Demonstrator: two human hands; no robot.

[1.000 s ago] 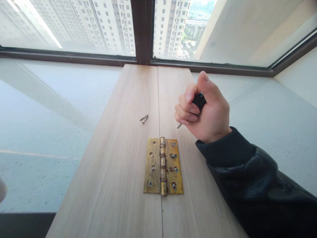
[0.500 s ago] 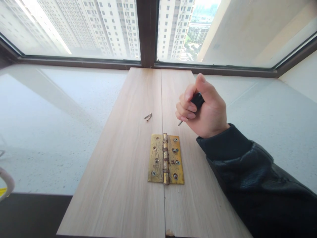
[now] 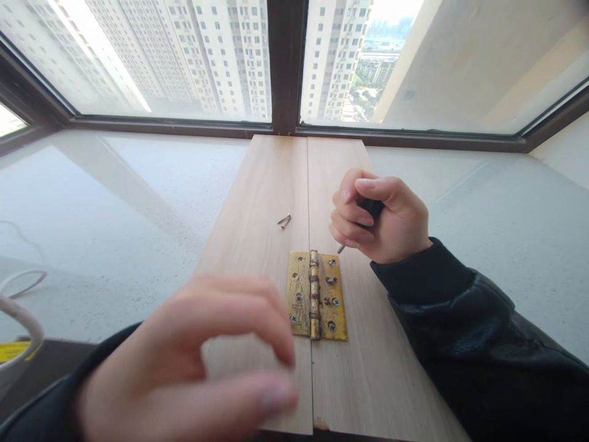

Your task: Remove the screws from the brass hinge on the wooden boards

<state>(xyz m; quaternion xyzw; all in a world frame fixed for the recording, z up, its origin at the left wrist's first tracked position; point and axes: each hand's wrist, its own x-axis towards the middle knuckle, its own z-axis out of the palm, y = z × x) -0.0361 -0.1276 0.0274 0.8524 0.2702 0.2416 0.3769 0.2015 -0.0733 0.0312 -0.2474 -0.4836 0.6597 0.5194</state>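
Note:
A worn brass hinge lies opened flat across the seam between two pale wooden boards. Screws sit in its right leaf and in the lower holes of its left leaf; one on the right stands tilted. Two loose screws rest on the left board beyond the hinge. My right hand is closed around a screwdriver's black handle, its metal shaft pointing down near the hinge's upper right corner. My left hand, slightly blurred, hovers left of the hinge with thumb and fingers apart, holding nothing.
The boards run across a white speckled sill to a dark window frame. A white cable and something yellow are at the left edge.
My left hand has come into view from the lower left. My right hand, still around the screwdriver, is slightly lower, its thumb now folded over. The view has shifted a little.

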